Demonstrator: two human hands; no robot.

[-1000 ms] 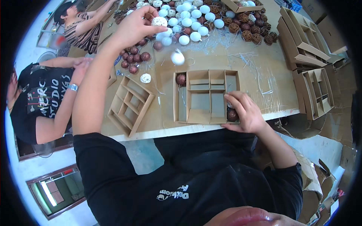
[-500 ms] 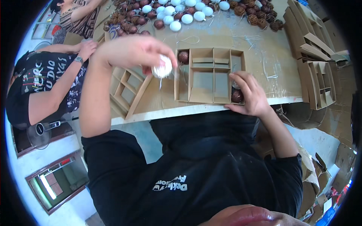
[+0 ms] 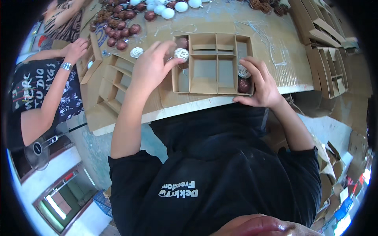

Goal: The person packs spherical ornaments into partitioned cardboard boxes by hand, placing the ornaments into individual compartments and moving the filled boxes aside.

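Observation:
A shallow divided cardboard box (image 3: 202, 82) lies near the table's front edge. My left hand (image 3: 155, 65) pinches a white woven ball (image 3: 181, 54) between thumb and fingers, over the box's left column. Just beyond it, a glittery brown ball (image 3: 182, 42) sits in the far left compartment. My right hand (image 3: 263, 84) grips the box's right front corner, thumb at the front wall and fingers curled over the right wall. Under those fingertips, another white woven ball (image 3: 243, 72) rests in the right column, with a glittery brown ball (image 3: 244, 85) nearer me.
Brown and pale balls (image 3: 168, 13) crowd the table's far side. Left of my box are a loose white woven ball (image 3: 136, 52) and another divided box (image 3: 114, 87). A co-worker's hand (image 3: 76, 49) touches a box there. More divided boxes (image 3: 334, 72) stack at right.
My left hand has swung right with the white woven ball, from beside the box to over its left column. My right hand keeps its hold. The whole view has shifted somewhat.

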